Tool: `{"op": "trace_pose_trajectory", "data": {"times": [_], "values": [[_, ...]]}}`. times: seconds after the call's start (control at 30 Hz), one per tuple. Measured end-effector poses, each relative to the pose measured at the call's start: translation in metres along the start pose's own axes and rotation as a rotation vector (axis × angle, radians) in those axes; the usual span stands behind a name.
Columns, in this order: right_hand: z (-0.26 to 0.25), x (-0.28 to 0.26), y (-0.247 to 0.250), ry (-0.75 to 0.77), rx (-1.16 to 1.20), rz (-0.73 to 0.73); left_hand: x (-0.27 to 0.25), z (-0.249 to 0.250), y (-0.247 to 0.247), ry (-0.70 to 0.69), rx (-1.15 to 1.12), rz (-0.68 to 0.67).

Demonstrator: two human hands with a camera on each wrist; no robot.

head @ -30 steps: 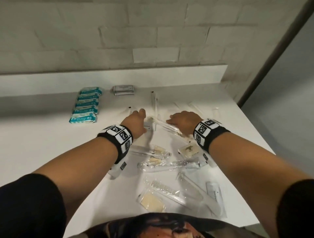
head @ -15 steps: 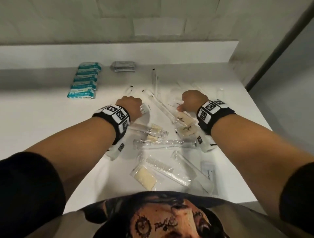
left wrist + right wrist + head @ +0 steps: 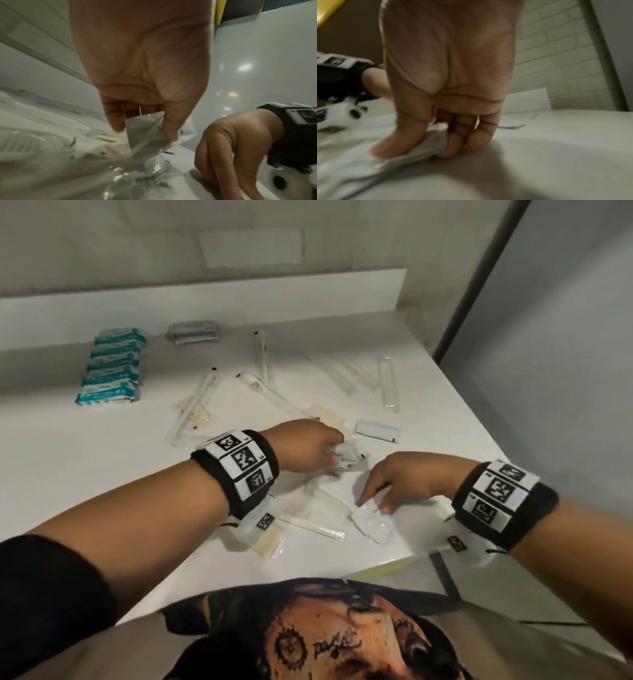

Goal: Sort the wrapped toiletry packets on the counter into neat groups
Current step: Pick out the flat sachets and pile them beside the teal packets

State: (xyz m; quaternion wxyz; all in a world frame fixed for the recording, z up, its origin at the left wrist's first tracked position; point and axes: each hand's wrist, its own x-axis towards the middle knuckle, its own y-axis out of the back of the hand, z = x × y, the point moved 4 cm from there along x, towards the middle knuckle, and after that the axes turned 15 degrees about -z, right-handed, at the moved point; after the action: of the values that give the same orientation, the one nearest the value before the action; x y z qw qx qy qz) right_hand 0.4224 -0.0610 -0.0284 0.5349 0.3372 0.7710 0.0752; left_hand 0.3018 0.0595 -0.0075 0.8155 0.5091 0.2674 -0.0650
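The counter is white and glossy, and most of the wrappers on it are clear, so the biggest risk I see is simply missing one; the loose heap between the wrists overlaps badly, and dragging one packet out could pull its neighbours along and undo the grouping. The teal row at the back left is already neat, with a grey stack just beside it; a careless sweep of a forearm could knock either. The right hand pinches a white sachet near the front edge, thumb on top and fingers curled under; slick film could slip out and slide off the edge. The left hand has thumb and fingers closed on a small clear packet at the heap's far side; the grip sits on a corner, so it may tear or twist free.
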Motion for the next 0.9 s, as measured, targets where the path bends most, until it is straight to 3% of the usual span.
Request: {"op": "trace_pose_trajectory", "data": {"times": [0.13,0.23,0.33,0.47,0.63,0.73,0.9], "values": [[0.027,-0.005,0.006,-0.054,-0.015,0.239,-0.003,-0.012,-0.009,0.061,0.086,-0.039],[0.047,-0.018,0.017,-0.134,-0.044,0.346,-0.008,-0.025,-0.009,0.139,0.112,0.026],[0.036,-0.025,0.015,-0.030,-0.035,0.307,-0.001,-0.015,-0.001,0.188,0.029,0.091],[0.010,-0.012,0.000,0.020,-0.265,0.161,0.022,0.013,-0.001,0.270,0.028,0.028],[0.013,-0.001,0.007,-0.011,-0.434,0.213,0.040,0.029,-0.007,0.383,0.110,0.022],[0.029,0.000,0.016,-0.074,-0.336,0.257,0.043,0.026,-0.010,0.466,0.050,0.050],[0.062,-0.014,0.047,-0.123,0.020,0.497,0.042,0.022,-0.012,0.539,-0.024,0.050]]}}
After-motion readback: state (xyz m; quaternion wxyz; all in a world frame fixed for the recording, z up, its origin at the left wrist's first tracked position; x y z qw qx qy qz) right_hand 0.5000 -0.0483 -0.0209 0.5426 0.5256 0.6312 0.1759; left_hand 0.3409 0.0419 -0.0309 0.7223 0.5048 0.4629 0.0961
